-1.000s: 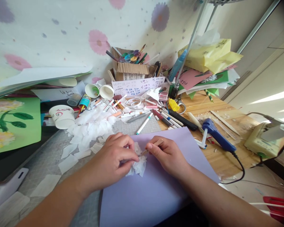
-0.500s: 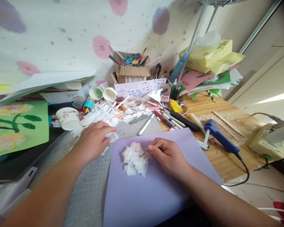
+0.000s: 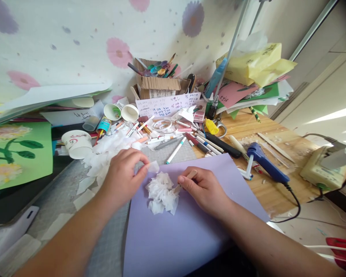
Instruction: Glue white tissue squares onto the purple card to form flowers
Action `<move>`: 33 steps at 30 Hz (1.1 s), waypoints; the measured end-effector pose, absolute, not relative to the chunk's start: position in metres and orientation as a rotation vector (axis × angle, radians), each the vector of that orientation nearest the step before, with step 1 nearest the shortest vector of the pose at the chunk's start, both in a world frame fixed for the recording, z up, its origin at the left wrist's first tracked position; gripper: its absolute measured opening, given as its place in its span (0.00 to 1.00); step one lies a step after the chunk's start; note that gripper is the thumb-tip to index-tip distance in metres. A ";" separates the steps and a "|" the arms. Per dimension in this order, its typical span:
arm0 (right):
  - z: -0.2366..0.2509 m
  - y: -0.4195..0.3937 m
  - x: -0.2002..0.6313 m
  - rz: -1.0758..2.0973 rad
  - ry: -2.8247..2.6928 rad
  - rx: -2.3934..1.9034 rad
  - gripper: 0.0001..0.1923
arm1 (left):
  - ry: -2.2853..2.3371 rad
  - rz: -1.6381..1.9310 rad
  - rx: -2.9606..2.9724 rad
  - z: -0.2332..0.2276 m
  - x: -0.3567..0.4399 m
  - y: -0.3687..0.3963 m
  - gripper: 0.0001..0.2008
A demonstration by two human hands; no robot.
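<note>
Head view: left hand (image 3: 123, 177) is pinching a tissue scrap (image 3: 153, 167) beside the tuft (image 3: 161, 192); right hand (image 3: 203, 188) is gripping a stick (image 3: 186, 181), probably pressing it in.

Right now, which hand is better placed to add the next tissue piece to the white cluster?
Left. The left hand already pinches a tissue piece just above the tissue cluster; the right hand is occupied gripping a wooden stick.

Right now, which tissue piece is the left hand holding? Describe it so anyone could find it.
Start at the purple sheet. Just past its top-left corner, the left hand pinches one small flat white tissue square. Unlike the crumpled tissue clump beside it, it is single and lifted.
</note>
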State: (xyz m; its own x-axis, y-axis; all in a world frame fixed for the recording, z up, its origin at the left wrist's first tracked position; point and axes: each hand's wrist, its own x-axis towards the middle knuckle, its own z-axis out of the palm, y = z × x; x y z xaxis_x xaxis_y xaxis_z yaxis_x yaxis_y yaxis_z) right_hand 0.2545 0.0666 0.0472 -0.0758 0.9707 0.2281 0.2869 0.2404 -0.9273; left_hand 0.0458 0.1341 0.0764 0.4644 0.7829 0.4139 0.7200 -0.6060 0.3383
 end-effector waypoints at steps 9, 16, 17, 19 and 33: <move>0.048 0.066 0.254 0.865 -1.599 -1.228 0.14 | 1.026 0.787 2.627 0.072 0.075 0.104 0.05; 0.048 0.065 0.255 0.872 -1.594 -1.232 0.14 | 1.007 0.751 2.633 0.071 0.074 0.104 0.05; 0.048 0.065 0.255 0.888 -1.577 -1.226 0.14 | 0.987 0.683 2.659 0.071 0.074 0.104 0.05; 0.048 0.066 0.255 0.925 -1.505 -1.207 0.14 | 0.969 0.575 2.689 0.070 0.073 0.104 0.05; 0.047 0.072 0.252 0.788 -1.584 -1.284 0.13 | 0.960 0.417 2.700 0.073 0.071 0.102 0.06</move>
State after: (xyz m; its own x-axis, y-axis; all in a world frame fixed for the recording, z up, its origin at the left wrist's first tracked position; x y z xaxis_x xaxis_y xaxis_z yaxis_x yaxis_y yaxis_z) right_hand 0.2520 0.0715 0.0467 -0.0331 0.9655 0.2581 0.3769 0.2513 -0.8915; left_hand 0.0709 0.1021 0.0727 0.7427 0.6438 0.1842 0.5737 -0.7537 0.3208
